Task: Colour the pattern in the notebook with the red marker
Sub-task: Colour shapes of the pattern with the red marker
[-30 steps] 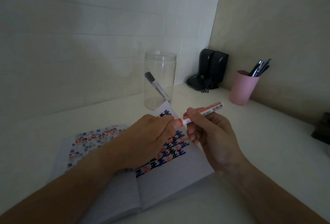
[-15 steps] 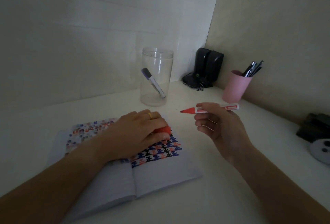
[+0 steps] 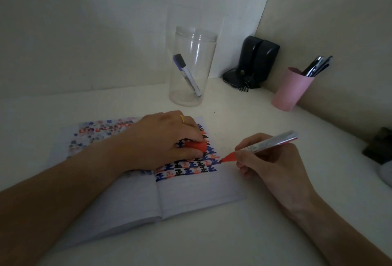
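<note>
An open notebook (image 3: 197, 189) lies on the white desk, its right page carrying a pattern (image 3: 186, 169) of blue, black and red shapes. My left hand (image 3: 161, 140) rests on that page, pressing it flat, with the marker's red cap (image 3: 196, 145) tucked under the fingers. My right hand (image 3: 269, 159) holds the uncapped red marker (image 3: 265, 144) like a pen. Its red tip touches the pattern's right edge.
A clear plastic jar (image 3: 192, 68) with a purple-capped marker (image 3: 186, 74) inside stands behind the notebook. A black speaker pair (image 3: 256, 62) sits in the corner. A pink cup (image 3: 291, 89) of pens stands at the right wall. Dark objects (image 3: 379, 146) lie at the far right.
My left hand pulled the cap off and settled on the page with it. My right hand turned the uncapped marker and lowered its tip to the pattern.
</note>
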A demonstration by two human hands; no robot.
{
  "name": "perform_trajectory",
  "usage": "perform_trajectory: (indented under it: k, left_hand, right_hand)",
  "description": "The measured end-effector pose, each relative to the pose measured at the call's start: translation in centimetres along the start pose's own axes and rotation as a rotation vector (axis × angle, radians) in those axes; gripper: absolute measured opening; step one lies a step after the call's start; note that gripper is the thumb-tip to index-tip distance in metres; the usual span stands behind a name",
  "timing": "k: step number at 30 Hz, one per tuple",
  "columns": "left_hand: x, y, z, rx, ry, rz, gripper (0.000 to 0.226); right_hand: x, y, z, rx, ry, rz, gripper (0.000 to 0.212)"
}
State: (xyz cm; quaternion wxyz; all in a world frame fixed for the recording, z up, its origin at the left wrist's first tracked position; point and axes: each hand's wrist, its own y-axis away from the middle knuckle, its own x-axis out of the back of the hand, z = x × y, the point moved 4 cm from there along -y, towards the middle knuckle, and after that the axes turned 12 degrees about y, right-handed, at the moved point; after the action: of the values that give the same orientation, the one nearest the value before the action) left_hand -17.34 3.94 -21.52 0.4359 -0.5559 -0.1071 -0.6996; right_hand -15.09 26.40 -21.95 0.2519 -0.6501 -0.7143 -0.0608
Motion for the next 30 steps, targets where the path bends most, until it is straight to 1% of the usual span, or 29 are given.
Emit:
perform_trajectory:
  k: [10,14,20,28,30]
  left_hand:
    - [0.01,0.02,0.14,-0.001,-0.004,-0.002,0.043]
    - [0.08,0.07,0.18,-0.001,-0.003,0.0,0.043]
    - [0.13,0.05,0.12,0.004,-0.013,-0.006,0.042]
    - [0.12,0.05,0.09,0.002,-0.019,-0.004,0.043]
    - [0.14,0.06,0.08,0.002,-0.014,-0.007,0.043]
  right_hand:
    - [-0.45,0.05,-0.17,0.03,0.029,-0.023,0.008]
    - [-0.31,-0.03,0.15,0.016,0.076,0.007,0.01]
    - [-0.21,0.06,-0.01,0.027,0.035,0.002,0.009]
    - [-0.25,0.09,-0.15,0.04,0.097,-0.011,0.011]
    - [-0.1,0.05,-0.07,0.037,0.071,-0.006,0.01]
